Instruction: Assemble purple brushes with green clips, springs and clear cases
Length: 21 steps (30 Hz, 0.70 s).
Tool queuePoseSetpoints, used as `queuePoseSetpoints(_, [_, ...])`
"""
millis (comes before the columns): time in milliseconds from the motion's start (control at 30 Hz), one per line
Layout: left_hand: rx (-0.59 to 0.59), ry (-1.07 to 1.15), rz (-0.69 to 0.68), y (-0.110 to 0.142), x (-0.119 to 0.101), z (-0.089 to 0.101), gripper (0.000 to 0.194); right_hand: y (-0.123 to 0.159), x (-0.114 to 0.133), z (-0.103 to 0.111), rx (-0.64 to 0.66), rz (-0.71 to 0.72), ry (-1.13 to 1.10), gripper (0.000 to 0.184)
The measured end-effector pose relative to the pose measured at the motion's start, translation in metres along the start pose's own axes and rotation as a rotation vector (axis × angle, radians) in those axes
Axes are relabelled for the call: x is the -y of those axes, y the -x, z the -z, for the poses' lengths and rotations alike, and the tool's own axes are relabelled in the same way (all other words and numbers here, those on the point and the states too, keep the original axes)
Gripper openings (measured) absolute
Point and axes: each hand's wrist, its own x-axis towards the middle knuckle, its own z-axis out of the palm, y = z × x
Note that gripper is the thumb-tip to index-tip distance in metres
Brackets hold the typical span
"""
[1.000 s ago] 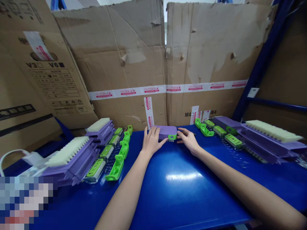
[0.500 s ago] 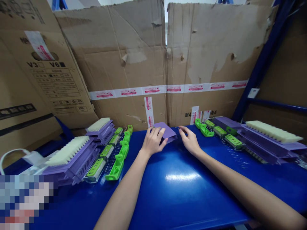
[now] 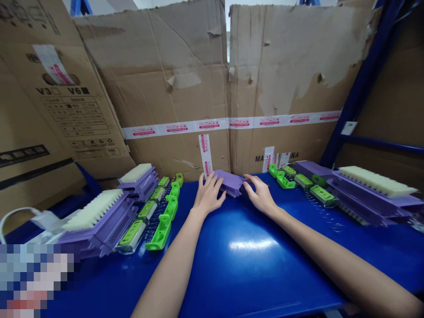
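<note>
A purple plastic piece with a slotted side (image 3: 230, 182) lies at the back of the blue tabletop, between my two hands. My left hand (image 3: 208, 194) is on its left side, fingers spread, the fingertips touching its top and near edge. At the right end of the piece is my right hand (image 3: 260, 193), its thumb and index finger bent close together against that end. Whatever is between those two fingertips is too small to make out.
To the left stand stacked purple parts with cream bristle-like blocks (image 3: 96, 210), green-topped clear parts (image 3: 132, 232), springs and bright green brackets (image 3: 162, 232). Similar purple parts (image 3: 361, 198) and green brackets (image 3: 285, 180) lie right. Cardboard (image 3: 172, 88) walls the back.
The purple piece has tipped down flatter, so its slotted side shows. My left fingers have spread wider and shifted slightly left. My right fingertips have come up to the piece's right end.
</note>
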Motion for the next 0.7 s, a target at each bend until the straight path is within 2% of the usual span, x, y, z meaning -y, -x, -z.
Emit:
queuePoseSetpoints(200, [-0.085, -0.077, 0.032, -0.003, -0.003, 0.005, 0.042, -0.002, -0.004, 0.004, -0.009, 0.063, 0.114, 0.035])
queuePoseSetpoints(467, [-0.035, -0.122, 0.063, -0.002, -0.002, 0.009, 0.045, -0.012, -0.007, 0.026, -0.021, 0.085, 0.445, 0.031])
queuePoseSetpoints(600, [-0.033, -0.099, 0.059, -0.002, 0.000, 0.005, 0.042, -0.018, -0.006, 0.041, 0.047, 0.004, 0.694, 0.031])
queuePoseSetpoints(700, [-0.031, -0.092, 0.062, -0.002, 0.001, 0.002, 0.039, -0.024, -0.006, 0.056, 0.129, -0.155, 0.816, 0.030])
